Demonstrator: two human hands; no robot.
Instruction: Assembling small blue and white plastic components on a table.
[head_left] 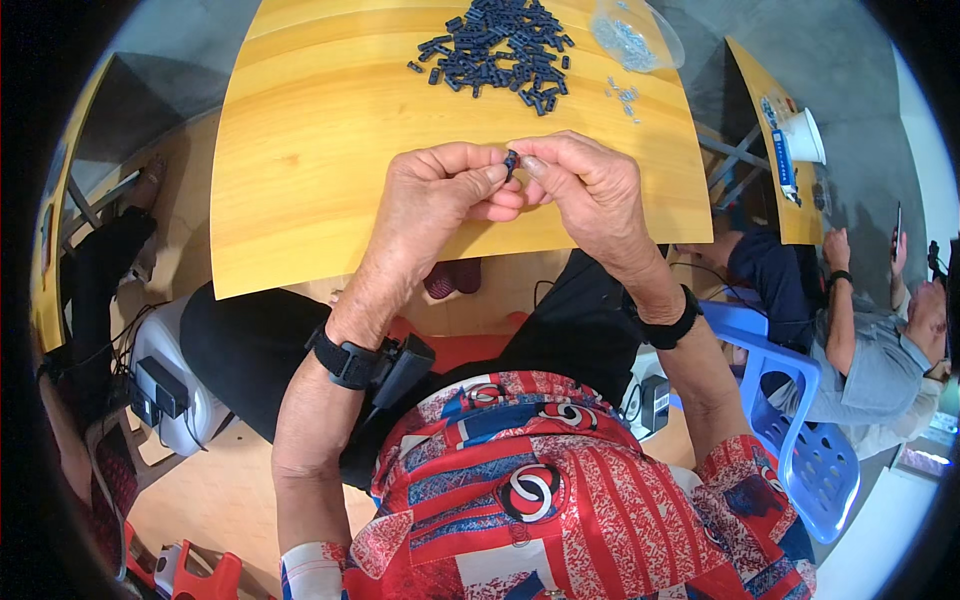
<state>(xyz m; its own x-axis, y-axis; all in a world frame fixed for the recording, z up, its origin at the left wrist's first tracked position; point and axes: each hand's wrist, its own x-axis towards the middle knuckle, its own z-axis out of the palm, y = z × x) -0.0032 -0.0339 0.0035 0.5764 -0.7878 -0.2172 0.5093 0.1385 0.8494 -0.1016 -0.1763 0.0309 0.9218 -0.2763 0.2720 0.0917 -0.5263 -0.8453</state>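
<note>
Over the near part of the wooden table my two hands meet, fingertips close together. My left hand [447, 184] is closed, pinching a small black plastic piece [511, 165] between thumb and fingers. My right hand [583, 178] is closed in a pinch at the right side of that same piece. Whether a small metal part sits between the right fingertips is hidden. Beyond the hands lies a heap of small black plastic pieces [500, 50]. To its right are a few loose tiny silvery metal parts [627, 98].
A clear plastic bag or tray [635, 40] with more silvery parts lies at the table's far right. The yellow wooden table [300, 180] ends just before my lap. A blue plastic chair [800, 420] stands at right, near other people. A white stool [180, 390] stands at left.
</note>
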